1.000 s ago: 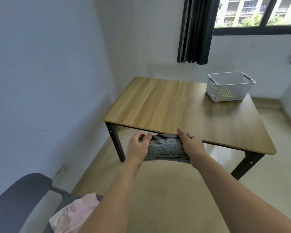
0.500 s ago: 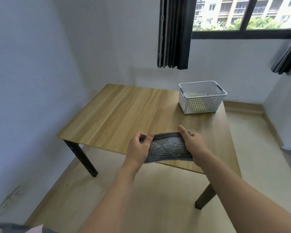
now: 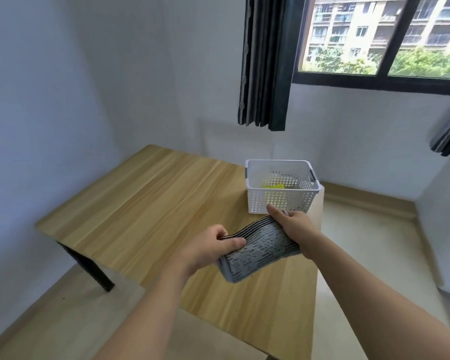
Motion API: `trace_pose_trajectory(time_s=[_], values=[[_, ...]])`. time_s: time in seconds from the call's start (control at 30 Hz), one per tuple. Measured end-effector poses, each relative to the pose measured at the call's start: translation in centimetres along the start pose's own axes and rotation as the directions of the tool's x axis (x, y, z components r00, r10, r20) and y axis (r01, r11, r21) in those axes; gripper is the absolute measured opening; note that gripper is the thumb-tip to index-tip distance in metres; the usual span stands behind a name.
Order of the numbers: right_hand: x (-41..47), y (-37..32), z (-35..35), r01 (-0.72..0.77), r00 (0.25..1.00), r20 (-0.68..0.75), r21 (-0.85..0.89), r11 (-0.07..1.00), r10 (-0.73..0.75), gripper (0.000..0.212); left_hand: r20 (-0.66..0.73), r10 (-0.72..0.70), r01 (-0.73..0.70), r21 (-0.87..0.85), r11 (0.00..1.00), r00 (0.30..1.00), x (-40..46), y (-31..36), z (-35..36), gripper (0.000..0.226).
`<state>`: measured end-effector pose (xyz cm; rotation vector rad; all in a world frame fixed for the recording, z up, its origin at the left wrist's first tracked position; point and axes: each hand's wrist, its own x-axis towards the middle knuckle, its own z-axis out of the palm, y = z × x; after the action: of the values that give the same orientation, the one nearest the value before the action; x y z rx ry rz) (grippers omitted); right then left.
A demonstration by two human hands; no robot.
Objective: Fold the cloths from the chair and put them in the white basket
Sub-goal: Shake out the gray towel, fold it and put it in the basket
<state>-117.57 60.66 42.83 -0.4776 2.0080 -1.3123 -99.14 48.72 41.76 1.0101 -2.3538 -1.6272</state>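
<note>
A folded grey cloth (image 3: 257,250) with dark stripes and dashes hangs between my two hands above the wooden table (image 3: 146,203). My left hand (image 3: 208,249) pinches its near left end. Its far right end is gripped by my right hand (image 3: 292,224), just in front of the white basket (image 3: 253,175). The basket is perforated, stands at the table's far right corner and holds a yellow-green cloth (image 3: 272,186) at its bottom. The chair is out of view.
A dark curtain (image 3: 266,61) hangs beside the window behind the table. Walls close the left and far sides. Beige floor lies to the right of the table, and a black table leg (image 3: 89,266) shows at the left.
My view and both hands have moved forward over the table toward the basket. The cloth is now tilted, right end farther. The chair and pink cloth have dropped out of view.
</note>
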Motion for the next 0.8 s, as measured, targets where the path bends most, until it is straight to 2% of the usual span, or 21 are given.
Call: trace_pose_trajectory(time_s=[0.13,0.27,0.33,0.4,0.5,0.6,0.7,0.8], values=[[5.7,-0.8,-5.7,-0.013,0.998,0.064,-0.086,0.996,0.019,0.065,-0.057,0.068,-0.069,-0.009,0.998,0.996,5.5,3.8,3.7,0.041],[11.6,-2.7,-10.5,-0.011,0.964,0.264,-0.087,0.996,0.034,0.067,-0.216,0.057,-0.064,-0.028,0.998,0.975,10.7,6.8,7.1,0.039],[14.2,-4.0,-12.3,-0.035,0.942,0.333,-0.056,0.998,0.052,0.050,-0.297,0.018,-0.048,-0.094,0.994,0.955,13.1,8.3,8.0,0.043],[16.6,-5.3,-13.9,-0.123,0.911,0.391,-0.051,0.991,0.133,0.035,-0.406,-0.024,-0.040,-0.150,0.988,0.914,14.8,9.7,8.5,0.043],[20.1,-7.4,-14.9,-0.152,0.860,0.470,-0.135,0.979,0.199,0.027,-0.539,-0.037,-0.022,-0.102,0.995,0.842,16.8,12.0,8.7,0.035],[23.4,-10.0,-14.3,-0.081,0.886,0.456,-0.030,0.996,0.085,0.017,-0.530,-0.043,0.027,-0.038,0.999,0.847,19.6,14.1,7.5,0.020],[27.7,-11.3,-13.6,0.046,0.921,0.385,0.034,0.998,-0.056,0.016,-0.455,-0.070,0.138,0.118,0.983,0.888,24.0,15.2,6.5,0.031],[33.4,-11.5,-12.6,0.074,0.933,0.346,0.079,0.994,-0.097,0.009,-0.467,-0.113,0.255,0.253,0.933,0.877,29.7,15.5,6.4,0.031]])
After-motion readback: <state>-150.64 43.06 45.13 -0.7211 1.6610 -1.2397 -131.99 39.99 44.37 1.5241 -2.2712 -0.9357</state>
